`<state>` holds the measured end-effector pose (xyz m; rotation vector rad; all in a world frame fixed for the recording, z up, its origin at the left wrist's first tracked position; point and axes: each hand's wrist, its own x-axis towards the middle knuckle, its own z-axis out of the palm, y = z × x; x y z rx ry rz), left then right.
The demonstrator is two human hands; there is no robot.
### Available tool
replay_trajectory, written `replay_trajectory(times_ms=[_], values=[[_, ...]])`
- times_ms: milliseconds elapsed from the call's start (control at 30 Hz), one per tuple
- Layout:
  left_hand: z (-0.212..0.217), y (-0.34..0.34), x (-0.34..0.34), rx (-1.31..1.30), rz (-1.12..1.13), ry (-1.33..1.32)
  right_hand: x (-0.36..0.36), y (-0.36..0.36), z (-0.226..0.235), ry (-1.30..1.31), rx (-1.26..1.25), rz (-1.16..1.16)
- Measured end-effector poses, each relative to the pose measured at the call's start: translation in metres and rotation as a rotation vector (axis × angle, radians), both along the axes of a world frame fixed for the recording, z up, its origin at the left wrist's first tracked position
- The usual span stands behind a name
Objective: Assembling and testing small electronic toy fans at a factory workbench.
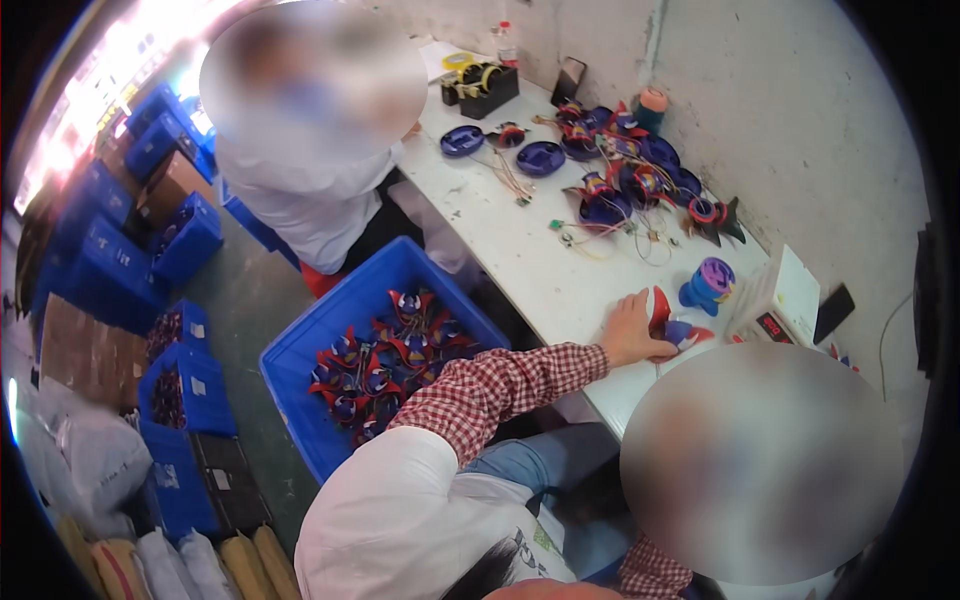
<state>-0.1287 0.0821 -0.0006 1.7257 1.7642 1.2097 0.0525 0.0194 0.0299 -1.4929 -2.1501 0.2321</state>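
My left hand [636, 332], in a red-and-white checkered sleeve, rests at the table's near edge. Its fingers and thumb curl round the side of a small plastic toy part [682, 333] with red pointed fins and a blue-purple middle. Beyond that part stands a blue and purple cup-shaped toy piece [712, 284]. Next to it is a white box-shaped device [782, 300] with a red lit display. At the lower edge my right checkered sleeve [652, 572] shows, but a blurred patch covers where the hand would be.
A blue bin [290, 405] of red and purple toy parts stands left of my arm. Wired purple toy shells [605, 205] crowd the white table [500, 235] farther off. A co-worker [300, 200] in white sits there. Blue crates [190, 395] and sacks [110, 460] line the left.
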Motion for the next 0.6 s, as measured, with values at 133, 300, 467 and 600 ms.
replay_trajectory(times_ms=[133,300,467,600], values=[[0.012,0.002,0.016,-0.085,-0.121,-0.247,0.012,-0.012,0.011,0.269,-0.155,-0.105],[-0.003,0.014,0.017,-0.059,-0.267,-0.39,0.001,-0.004,0.003,0.289,-0.27,-0.221],[-0.006,0.005,0.027,-0.142,-0.353,-0.464,0.001,-0.018,0.0,0.343,-0.196,-0.228],[0.008,-0.005,0.035,-0.244,-0.313,-0.568,0.012,-0.028,0.013,0.391,-0.012,-0.222]])
